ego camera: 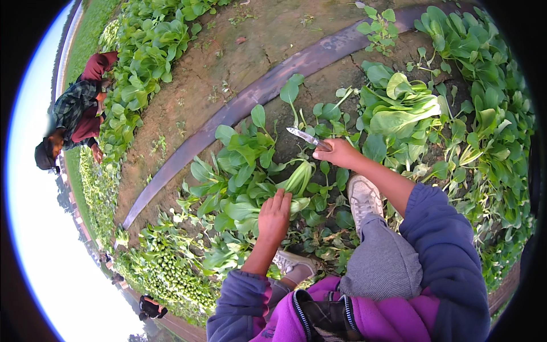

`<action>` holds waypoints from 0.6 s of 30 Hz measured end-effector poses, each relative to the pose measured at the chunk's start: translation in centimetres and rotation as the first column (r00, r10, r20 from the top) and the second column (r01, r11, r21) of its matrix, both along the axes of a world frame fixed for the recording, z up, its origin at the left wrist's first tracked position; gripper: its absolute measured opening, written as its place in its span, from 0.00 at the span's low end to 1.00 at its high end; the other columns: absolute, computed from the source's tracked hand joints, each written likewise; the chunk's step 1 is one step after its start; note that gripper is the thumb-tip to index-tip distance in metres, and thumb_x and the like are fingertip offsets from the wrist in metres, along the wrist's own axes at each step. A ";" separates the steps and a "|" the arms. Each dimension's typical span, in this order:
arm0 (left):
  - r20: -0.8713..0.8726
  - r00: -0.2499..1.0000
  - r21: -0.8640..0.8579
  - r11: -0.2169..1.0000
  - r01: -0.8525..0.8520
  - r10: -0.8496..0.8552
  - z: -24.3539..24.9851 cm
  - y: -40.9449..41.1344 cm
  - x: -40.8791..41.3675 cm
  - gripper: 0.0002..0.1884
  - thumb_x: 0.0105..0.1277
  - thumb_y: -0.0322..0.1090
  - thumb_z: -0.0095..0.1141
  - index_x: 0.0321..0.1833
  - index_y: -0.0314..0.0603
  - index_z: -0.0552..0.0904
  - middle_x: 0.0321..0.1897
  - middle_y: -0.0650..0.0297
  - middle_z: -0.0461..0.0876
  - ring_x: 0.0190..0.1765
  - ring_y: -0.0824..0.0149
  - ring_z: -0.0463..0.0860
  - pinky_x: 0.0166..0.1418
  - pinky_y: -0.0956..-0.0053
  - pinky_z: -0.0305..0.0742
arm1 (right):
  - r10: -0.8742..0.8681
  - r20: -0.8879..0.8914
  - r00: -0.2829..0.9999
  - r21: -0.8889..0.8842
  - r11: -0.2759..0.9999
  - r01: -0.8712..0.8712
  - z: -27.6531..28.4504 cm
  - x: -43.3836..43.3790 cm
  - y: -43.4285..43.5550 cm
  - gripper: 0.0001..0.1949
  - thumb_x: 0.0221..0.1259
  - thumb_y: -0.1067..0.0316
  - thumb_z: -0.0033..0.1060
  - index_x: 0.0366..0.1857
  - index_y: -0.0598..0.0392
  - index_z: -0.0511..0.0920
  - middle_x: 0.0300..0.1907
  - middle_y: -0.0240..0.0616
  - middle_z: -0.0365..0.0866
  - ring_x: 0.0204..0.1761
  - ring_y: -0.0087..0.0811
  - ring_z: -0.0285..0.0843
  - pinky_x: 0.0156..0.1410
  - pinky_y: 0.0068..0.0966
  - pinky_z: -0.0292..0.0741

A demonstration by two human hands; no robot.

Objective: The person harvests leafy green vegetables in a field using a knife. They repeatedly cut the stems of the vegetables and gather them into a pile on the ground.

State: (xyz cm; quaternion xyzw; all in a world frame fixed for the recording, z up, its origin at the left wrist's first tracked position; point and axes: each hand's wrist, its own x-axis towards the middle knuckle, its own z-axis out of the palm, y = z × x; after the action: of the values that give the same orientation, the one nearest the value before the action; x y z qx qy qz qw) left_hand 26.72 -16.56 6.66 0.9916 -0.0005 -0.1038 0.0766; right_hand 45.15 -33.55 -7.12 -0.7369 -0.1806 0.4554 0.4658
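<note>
My right hand [339, 154] grips a small knife [304, 136], its blade pointing left over the soil and low leaves. My left hand [274, 213] has its fingers curled over a bok choy head [299, 206], close to its pale stem base. Touching this, another bok choy [300, 178] lies with its green-white base showing. Growing bok choy plants [241, 147] stand just beyond my left hand. To the right of the knife hand, cut bok choy [406, 107] lies piled with its white stems facing right. My palm hides part of the held leaves.
A dark flat hose [256, 92] curves across the bare soil. My white shoes [364, 199] stand among leaves and trimmings. Many harvested heads [166, 273] lie at lower left. One person [77, 111] crouches by the far row; another [151, 308] is farther off.
</note>
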 end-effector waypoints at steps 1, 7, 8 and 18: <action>-0.005 1.000 0.011 1.000 -0.005 0.005 0.8 0.1 -0.9 0.18 0.53 0.28 0.53 0.49 0.41 0.77 0.52 0.58 0.76 0.41 0.60 0.78 0.46 0.68 0.75 | 0.004 -0.425 0.905 -0.063 0.997 -0.034 3.1 0.5 0.6 0.24 0.57 0.41 0.63 0.40 0.54 0.78 0.34 0.31 0.78 0.28 0.20 0.74 0.31 0.20 0.73; 0.029 1.000 0.000 1.000 -0.005 0.005 2.4 -0.5 -1.1 0.18 0.53 0.27 0.53 0.49 0.41 0.77 0.51 0.60 0.76 0.41 0.60 0.78 0.47 0.69 0.74 | 0.021 -0.653 0.757 0.084 0.995 0.045 6.1 -1.7 1.0 0.22 0.57 0.47 0.67 0.42 0.56 0.76 0.32 0.28 0.76 0.23 0.16 0.72 0.24 0.15 0.68; 0.025 1.000 0.001 1.000 -0.013 0.013 2.7 -0.5 -0.9 0.18 0.53 0.27 0.53 0.49 0.41 0.77 0.51 0.60 0.76 0.41 0.60 0.78 0.47 0.69 0.73 | 0.007 -0.646 0.764 0.077 0.995 0.057 6.3 -1.7 1.0 0.22 0.56 0.48 0.68 0.41 0.56 0.76 0.31 0.28 0.76 0.22 0.16 0.72 0.24 0.15 0.68; 0.018 0.989 -0.055 0.988 -0.146 0.147 4.1 1.0 0.2 0.21 0.48 0.24 0.56 0.49 0.42 0.77 0.51 0.58 0.77 0.43 0.57 0.78 0.49 0.66 0.73 | -0.206 0.633 0.747 0.124 0.979 0.165 8.7 3.0 1.9 0.09 0.57 0.63 0.62 0.35 0.52 0.73 0.33 0.39 0.77 0.31 0.46 0.79 0.33 0.40 0.75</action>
State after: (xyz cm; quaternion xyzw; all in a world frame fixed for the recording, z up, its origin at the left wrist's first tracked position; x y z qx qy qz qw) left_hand 26.93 -15.56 10.73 0.9877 0.0687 -0.0870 0.1107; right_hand 48.18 -31.68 1.62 -0.8479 -0.2685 0.1219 0.4405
